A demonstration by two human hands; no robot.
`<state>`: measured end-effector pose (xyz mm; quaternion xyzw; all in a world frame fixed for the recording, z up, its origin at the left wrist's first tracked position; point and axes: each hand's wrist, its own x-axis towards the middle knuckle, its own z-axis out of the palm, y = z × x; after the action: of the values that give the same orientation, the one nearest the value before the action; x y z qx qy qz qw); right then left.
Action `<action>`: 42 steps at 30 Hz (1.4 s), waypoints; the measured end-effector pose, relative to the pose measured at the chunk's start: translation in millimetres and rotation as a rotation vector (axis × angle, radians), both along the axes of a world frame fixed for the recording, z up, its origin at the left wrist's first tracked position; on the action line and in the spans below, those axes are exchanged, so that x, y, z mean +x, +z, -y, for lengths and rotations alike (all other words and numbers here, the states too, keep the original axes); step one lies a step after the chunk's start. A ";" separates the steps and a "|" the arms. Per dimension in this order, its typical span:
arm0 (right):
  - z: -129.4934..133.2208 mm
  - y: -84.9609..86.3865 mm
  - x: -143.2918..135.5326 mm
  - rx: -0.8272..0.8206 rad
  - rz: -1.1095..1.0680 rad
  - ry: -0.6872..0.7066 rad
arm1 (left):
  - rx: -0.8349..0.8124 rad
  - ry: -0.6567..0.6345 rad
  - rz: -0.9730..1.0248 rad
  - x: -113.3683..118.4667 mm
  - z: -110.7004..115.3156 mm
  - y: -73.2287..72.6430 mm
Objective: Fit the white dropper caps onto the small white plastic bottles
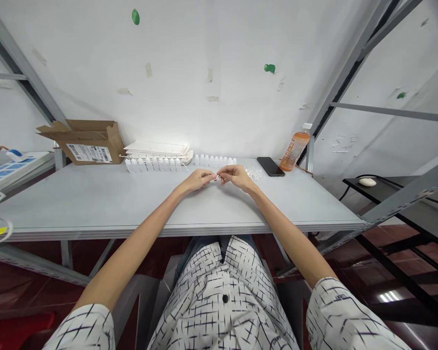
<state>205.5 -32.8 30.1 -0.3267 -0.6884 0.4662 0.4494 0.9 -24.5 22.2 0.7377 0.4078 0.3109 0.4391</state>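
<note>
My left hand (198,180) and my right hand (236,177) meet over the middle of the grey table (219,206), thumbs and fingers pinched together. Between the fingertips shows a tiny whitish piece (216,178), too small to name. Just behind the hands stands a row of small white bottles (215,161). Another row of small white bottles (153,165) is farther left. Beside my right hand lies a loose heap of small white pieces (254,173), partly hidden by the hand.
A stack of white sheets (158,147) lies behind the left row, beside an open cardboard box (91,141). A black phone (270,166) and an orange drink bottle (295,148) are at the back right. Metal posts (316,131) frame the table.
</note>
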 end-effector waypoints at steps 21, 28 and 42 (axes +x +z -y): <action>-2.0 -6.9 -1.8 0.156 0.251 -0.128 | 0.254 0.023 -0.162 -2.2 -2.0 -3.7; -2.6 -8.2 -4.4 0.096 0.173 -0.146 | 0.207 0.020 -0.125 -0.1 -0.7 -1.8; -4.9 -8.7 -3.3 0.047 0.048 -0.080 | 0.162 0.008 -0.059 -0.7 -3.2 -3.7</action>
<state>202.3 -28.0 21.4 -0.3542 -0.6961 0.4238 0.4587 0.1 -21.4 18.5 0.7779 0.3971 0.3229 0.3646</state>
